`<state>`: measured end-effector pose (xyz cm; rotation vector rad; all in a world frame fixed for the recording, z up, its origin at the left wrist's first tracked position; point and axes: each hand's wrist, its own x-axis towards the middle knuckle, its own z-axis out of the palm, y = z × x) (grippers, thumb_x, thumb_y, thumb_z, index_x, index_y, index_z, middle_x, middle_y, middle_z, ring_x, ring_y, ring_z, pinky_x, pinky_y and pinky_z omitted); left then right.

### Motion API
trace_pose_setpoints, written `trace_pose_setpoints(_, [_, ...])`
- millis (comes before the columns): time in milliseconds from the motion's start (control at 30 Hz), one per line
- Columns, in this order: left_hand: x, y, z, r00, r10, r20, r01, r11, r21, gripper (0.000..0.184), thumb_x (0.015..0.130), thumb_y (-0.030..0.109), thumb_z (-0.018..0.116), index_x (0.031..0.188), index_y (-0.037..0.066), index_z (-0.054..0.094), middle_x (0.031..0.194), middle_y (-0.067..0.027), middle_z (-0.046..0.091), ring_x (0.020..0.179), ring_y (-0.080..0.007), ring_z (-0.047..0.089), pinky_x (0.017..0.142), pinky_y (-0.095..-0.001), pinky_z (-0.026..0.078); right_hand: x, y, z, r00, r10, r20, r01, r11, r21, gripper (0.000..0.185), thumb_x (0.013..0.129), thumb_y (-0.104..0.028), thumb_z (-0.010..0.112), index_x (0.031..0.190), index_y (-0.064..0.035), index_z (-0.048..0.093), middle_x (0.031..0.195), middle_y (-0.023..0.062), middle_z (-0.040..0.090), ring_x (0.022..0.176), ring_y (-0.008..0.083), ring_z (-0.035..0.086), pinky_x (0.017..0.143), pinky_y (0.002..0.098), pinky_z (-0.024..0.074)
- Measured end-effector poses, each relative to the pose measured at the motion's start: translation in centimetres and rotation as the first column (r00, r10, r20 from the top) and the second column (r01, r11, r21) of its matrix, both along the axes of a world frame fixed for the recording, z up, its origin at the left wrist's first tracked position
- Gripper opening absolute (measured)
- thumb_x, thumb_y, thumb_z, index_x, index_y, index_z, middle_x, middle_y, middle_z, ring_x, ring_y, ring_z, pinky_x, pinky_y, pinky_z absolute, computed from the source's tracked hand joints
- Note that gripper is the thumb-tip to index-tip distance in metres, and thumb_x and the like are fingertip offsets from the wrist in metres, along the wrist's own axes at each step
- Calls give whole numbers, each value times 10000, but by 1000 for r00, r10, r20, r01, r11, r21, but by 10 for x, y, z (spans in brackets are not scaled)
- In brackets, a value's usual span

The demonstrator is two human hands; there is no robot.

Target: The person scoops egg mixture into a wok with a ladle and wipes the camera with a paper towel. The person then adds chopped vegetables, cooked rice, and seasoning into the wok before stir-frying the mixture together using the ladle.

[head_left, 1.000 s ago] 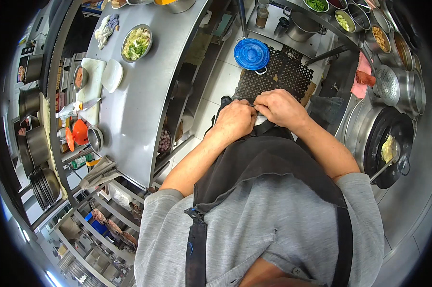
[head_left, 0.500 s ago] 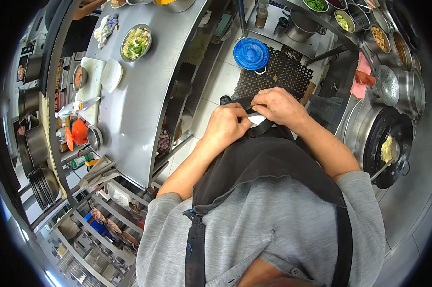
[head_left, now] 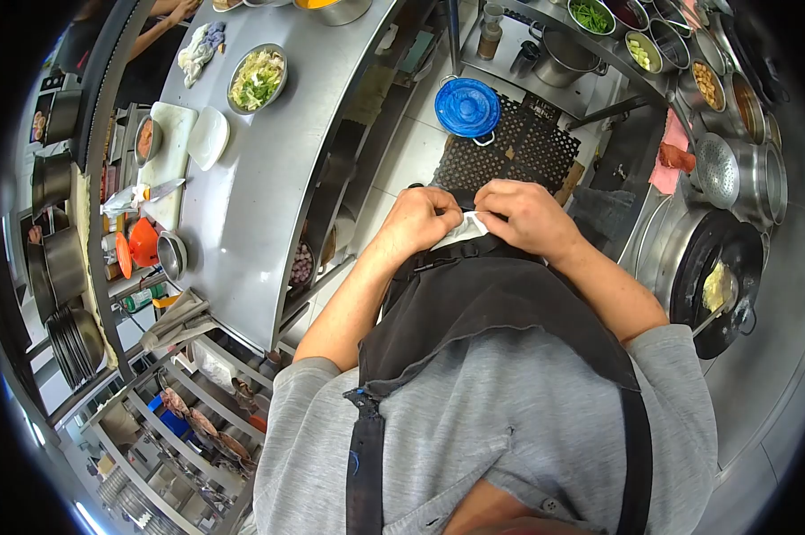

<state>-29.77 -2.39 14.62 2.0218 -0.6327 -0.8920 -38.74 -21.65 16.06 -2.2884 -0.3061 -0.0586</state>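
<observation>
At waist height a white cloth (head_left: 466, 230) stretches between my two hands, against the top of the black apron (head_left: 500, 294). My left hand (head_left: 423, 218) pinches its left side, thumb and fingers together. On the other side my right hand (head_left: 529, 217) grips the cloth with bent fingers. Part of the cloth is hidden by the hands and the apron, and I cannot tell whether it is attached to the apron.
To the left, a steel counter (head_left: 251, 205) bears a bowl of shredded greens (head_left: 258, 80) and a cutting board (head_left: 172, 147). A blue-lidded pot (head_left: 467, 108) stands ahead on the floor. At right is a black wok (head_left: 692, 299) with a ladle and pale food.
More of the white cloth shows between my hands. My right hand has shifted slightly down and right. At the upper left, another person's arm reaches further into view.
</observation>
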Motion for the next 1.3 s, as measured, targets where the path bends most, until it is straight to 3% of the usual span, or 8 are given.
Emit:
trace_pose_setpoints(100, [1, -2, 1, 1000, 2, 10, -2, 1000, -10, 138, 723, 102, 628, 796, 17, 709, 798, -145, 689, 771, -290, 675, 718, -353, 519, 4, -9, -3, 989, 10, -145, 21, 977, 211, 149, 808, -101, 661, 873, 31, 681, 893, 118, 672, 823, 271, 655, 757, 338, 520])
trace_pose_setpoints(200, [4, -3, 5, 996, -81, 48, 80, 997, 25, 129, 761, 111, 652, 827, 18, 711, 854, -84, 698, 702, -171, 630, 630, -304, 488, 6, -14, -7, 967, 17, -253, 49, 966, 255, 149, 819, -86, 645, 871, 50, 679, 903, 133, 680, 839, 262, 661, 771, 329, 516])
trace_pose_setpoints(400, [2, -16, 28, 991, -77, 112, 74, 997, 30, 173, 767, 170, 678, 834, 13, 708, 807, -110, 693, 606, -209, 627, 594, -326, 493, 12, -10, -4, 978, -14, -208, 69, 963, 259, 140, 828, -77, 631, 871, 52, 664, 925, 131, 671, 839, 260, 658, 764, 328, 512])
trace_pose_setpoints(500, [5, -22, 21, 982, -75, 171, 66, 996, 61, 185, 731, 196, 670, 788, 25, 711, 811, -174, 686, 734, -333, 666, 690, -386, 527, 11, -9, 0, 963, -54, -266, 133, 948, 290, 145, 820, -92, 646, 861, 47, 648, 956, 123, 660, 847, 267, 651, 764, 329, 513])
trace_pose_setpoints(667, [9, -18, 4, 998, -3, -58, 6, 998, 62, 176, 755, 166, 679, 822, 8, 719, 765, -106, 686, 655, -144, 616, 642, -294, 491, -11, -8, -1, 990, -87, 107, 83, 996, 44, 183, 810, -187, 674, 925, -46, 664, 1041, 112, 632, 897, 278, 625, 782, 373, 497])
trace_pose_setpoints(900, [16, -19, 5, 979, 19, -203, 17, 985, 174, 183, 765, 147, 662, 823, -18, 714, 747, -67, 677, 659, -113, 595, 634, -272, 477, -12, -5, -9, 999, -40, -5, 40, 996, -80, 155, 777, -144, 693, 898, -48, 700, 1153, 115, 603, 1030, 277, 591, 882, 382, 475])
trace_pose_setpoints(1133, [12, -13, 33, 997, -27, 73, 31, 997, -66, 142, 757, 112, 634, 804, -9, 691, 828, -158, 681, 691, -277, 663, 648, -338, 512, -18, -4, -13, 999, 10, -40, -11, 1000, -12, 149, 783, -133, 670, 896, -41, 703, 1193, 149, 587, 1112, 313, 558, 948, 388, 452])
trace_pose_setpoints(1300, [8, -15, 44, 958, -81, 275, 120, 985, -127, 126, 782, 85, 605, 791, -19, 675, 788, -152, 671, 696, -246, 658, 629, -339, 498, -12, -5, -28, 999, 46, -22, -48, 994, -98, 149, 749, -120, 625, 826, -24, 708, 1160, 188, 600, 1044, 348, 589, 894, 421, 476])
